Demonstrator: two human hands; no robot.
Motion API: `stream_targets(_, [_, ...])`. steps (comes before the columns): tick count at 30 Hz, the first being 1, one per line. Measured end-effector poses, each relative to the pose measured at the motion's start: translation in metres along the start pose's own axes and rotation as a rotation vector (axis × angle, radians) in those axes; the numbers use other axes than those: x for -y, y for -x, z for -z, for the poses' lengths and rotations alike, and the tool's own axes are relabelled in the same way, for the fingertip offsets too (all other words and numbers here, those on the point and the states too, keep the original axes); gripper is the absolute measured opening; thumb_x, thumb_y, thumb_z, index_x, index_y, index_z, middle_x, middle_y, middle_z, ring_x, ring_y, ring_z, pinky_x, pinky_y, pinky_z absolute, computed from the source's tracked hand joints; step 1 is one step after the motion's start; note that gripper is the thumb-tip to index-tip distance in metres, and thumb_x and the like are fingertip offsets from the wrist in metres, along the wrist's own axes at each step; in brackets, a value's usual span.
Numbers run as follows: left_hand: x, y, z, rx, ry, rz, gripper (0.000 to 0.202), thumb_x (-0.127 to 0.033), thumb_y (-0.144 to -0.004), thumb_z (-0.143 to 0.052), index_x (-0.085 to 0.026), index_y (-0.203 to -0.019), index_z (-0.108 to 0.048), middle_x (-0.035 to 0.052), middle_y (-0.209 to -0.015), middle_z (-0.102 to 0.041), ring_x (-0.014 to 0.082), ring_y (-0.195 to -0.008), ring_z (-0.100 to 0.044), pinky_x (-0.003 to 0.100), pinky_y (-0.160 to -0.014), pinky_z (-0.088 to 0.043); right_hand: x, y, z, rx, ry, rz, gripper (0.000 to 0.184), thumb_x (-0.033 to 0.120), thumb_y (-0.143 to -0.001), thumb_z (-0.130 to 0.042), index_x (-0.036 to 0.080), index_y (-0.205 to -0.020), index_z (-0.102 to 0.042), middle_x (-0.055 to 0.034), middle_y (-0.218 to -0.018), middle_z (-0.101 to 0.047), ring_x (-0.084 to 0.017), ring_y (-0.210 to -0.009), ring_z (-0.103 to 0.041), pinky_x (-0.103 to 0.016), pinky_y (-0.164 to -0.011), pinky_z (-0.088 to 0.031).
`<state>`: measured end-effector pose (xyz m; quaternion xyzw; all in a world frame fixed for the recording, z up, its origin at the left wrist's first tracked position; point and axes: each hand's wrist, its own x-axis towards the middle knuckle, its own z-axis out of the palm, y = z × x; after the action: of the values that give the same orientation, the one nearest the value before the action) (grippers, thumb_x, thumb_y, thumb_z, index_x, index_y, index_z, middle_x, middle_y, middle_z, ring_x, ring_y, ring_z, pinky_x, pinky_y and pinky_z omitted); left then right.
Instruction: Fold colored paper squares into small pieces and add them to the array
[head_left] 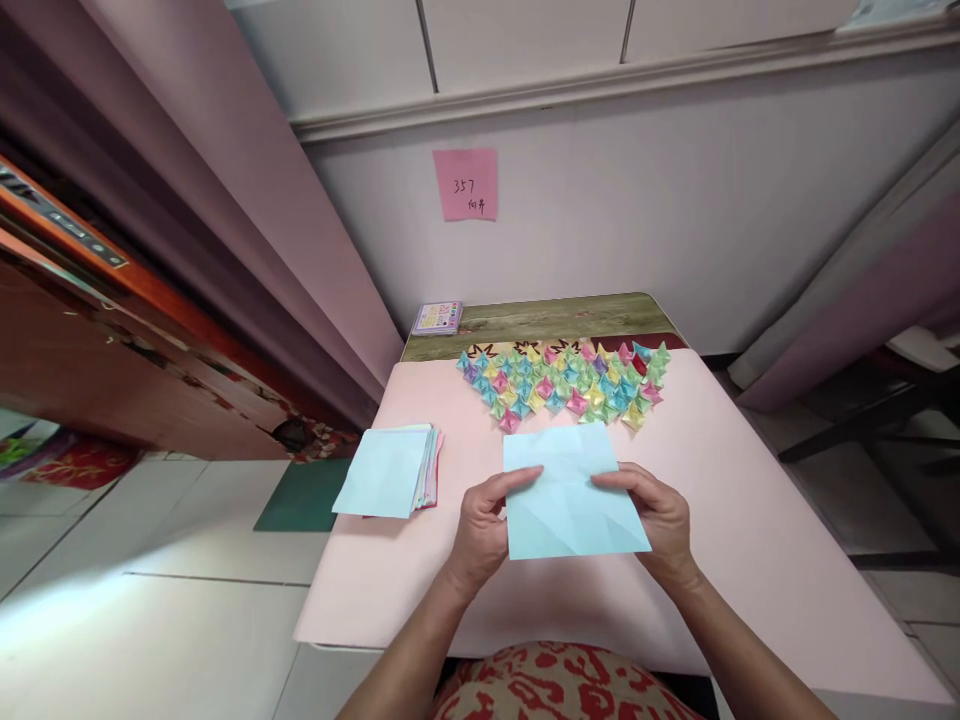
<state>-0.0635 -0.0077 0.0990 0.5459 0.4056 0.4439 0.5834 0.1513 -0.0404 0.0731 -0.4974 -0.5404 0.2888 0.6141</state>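
Note:
Between both hands I hold a light blue sheet of paper (pixel 574 520), raised over the table and marked with faint fold creases. My left hand (pixel 486 515) pinches its left edge, thumb on top and the other fingers mostly hidden beneath. On the right edge, my right hand (pixel 656 510) grips the same way. Just beyond the sheet lie several small folded paper pieces (pixel 577 400) in pink, yellow, green, blue and purple. To the left rests a stack of coloured paper (pixel 382 470) with a light blue sheet on top.
A pink cover (pixel 750 530) spreads over most of the table. At its far left corner sits a small pack of printed cards or paper (pixel 439 317). A pink note (pixel 465 185) hangs on the wall behind. Purple curtains (pixel 300 180) and a wooden door (pixel 150 330) stand left.

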Motion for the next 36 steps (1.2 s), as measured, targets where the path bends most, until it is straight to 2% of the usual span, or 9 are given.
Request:
stream_targets(3, [-0.001, -0.003, -0.004, -0.029, 0.012, 0.003, 0.021, -0.032, -0.068, -0.081, -0.019, -0.084, -0.078, 0.0093, -0.094, -0.071, 0.0242, -0.087, -0.067, 0.033, -0.079, -0.054, 0.001, -0.001, -0.001, 0.021, -0.018, -0.106, 0.017, 0.036, -0.076, -0.077, 0.020, -0.082, -0.075, -0.0059, -0.079, -0.071, -0.020, -0.070, -0.066, -0.029, -0.058, -0.055])
stream_targets(7, [0.000, -0.008, -0.014, -0.142, 0.088, 0.066, 0.018, -0.034, -0.075, -0.076, -0.018, -0.081, -0.074, 0.0049, -0.081, -0.070, 0.0193, -0.076, -0.065, 0.033, -0.075, -0.055, 0.004, -0.002, -0.009, -0.065, -0.102, -0.305, 0.024, 0.040, -0.078, -0.075, 0.018, -0.085, -0.067, -0.0021, -0.071, -0.068, -0.016, -0.061, -0.064, -0.031, -0.057, -0.060])
stream_targets(9, [0.000, -0.011, -0.021, -0.229, 0.159, 0.081, 0.027, -0.034, -0.074, -0.077, -0.018, -0.095, -0.070, 0.0034, -0.081, -0.071, 0.0183, -0.074, -0.066, 0.033, -0.073, -0.056, 0.007, -0.003, -0.014, -0.119, -0.156, -0.349, 0.031, 0.040, -0.077, -0.076, 0.018, -0.095, -0.063, -0.0020, -0.077, -0.069, -0.016, -0.063, -0.066, -0.032, -0.058, -0.061])
stream_targets(13, [-0.003, -0.015, -0.033, -0.371, 0.335, 0.094, 0.080, -0.031, -0.069, -0.081, -0.024, -0.138, -0.043, 0.0009, -0.086, -0.072, 0.0169, -0.079, -0.069, 0.031, -0.075, -0.057, 0.016, -0.003, -0.025, -0.193, -0.195, -0.385, 0.053, 0.042, -0.078, -0.076, 0.021, -0.121, -0.052, 0.0017, -0.076, -0.067, -0.016, -0.062, -0.067, -0.032, -0.057, -0.062])
stream_targets(15, [-0.003, -0.015, -0.039, -0.389, 0.480, 0.157, 0.083, -0.029, -0.067, -0.083, -0.025, -0.139, -0.043, 0.0027, -0.095, -0.072, 0.0175, -0.088, -0.069, 0.031, -0.081, -0.056, 0.019, -0.001, -0.032, -0.197, -0.198, -0.382, 0.061, 0.042, -0.080, -0.074, 0.022, -0.130, -0.047, 0.0030, -0.076, -0.066, -0.015, -0.061, -0.067, -0.032, -0.059, -0.062])
stream_targets(20, [0.002, -0.010, -0.055, -0.239, 0.652, 0.371, 0.040, -0.034, -0.066, -0.084, -0.010, -0.095, -0.070, 0.0112, -0.093, -0.073, 0.0217, -0.082, -0.070, 0.035, -0.076, -0.058, 0.019, 0.011, -0.044, -0.127, -0.094, -0.306, 0.062, 0.037, -0.087, -0.066, 0.022, -0.141, -0.040, 0.0058, -0.068, -0.059, -0.012, -0.056, -0.062, -0.026, -0.056, -0.058])
stream_targets(24, [0.002, -0.009, -0.049, -0.329, 0.577, 0.380, 0.039, -0.032, -0.060, -0.086, -0.011, -0.090, -0.071, 0.0084, -0.084, -0.074, 0.0193, -0.071, -0.069, 0.032, -0.066, -0.058, 0.010, 0.015, -0.025, 0.085, 0.037, -0.038, 0.067, 0.026, -0.089, -0.061, 0.023, -0.149, -0.030, -0.0022, -0.087, -0.069, -0.017, -0.077, -0.069, -0.033, -0.075, -0.061])
stream_targets(29, [-0.006, -0.011, -0.035, -0.222, 0.437, 0.397, 0.041, -0.035, -0.059, -0.086, -0.009, -0.088, -0.072, 0.0086, -0.080, -0.073, 0.0183, -0.064, -0.068, 0.029, -0.056, -0.056, -0.002, 0.002, 0.004, 0.312, 0.215, 0.145, 0.045, 0.017, -0.089, -0.055, 0.029, -0.132, -0.056, -0.0043, -0.108, -0.071, -0.018, -0.085, -0.071, -0.034, -0.079, -0.060])
stream_targets(36, [-0.007, -0.009, -0.037, -0.105, 0.423, 0.427, 0.036, -0.034, -0.062, -0.084, -0.011, -0.086, -0.071, 0.0056, -0.073, -0.070, 0.0153, -0.056, -0.063, 0.027, -0.048, -0.055, -0.002, -0.010, 0.005, 0.274, 0.129, 0.048, 0.014, 0.022, -0.084, -0.065, 0.024, -0.092, -0.076, -0.0030, -0.081, -0.073, -0.016, -0.066, -0.067, -0.026, -0.058, -0.055])
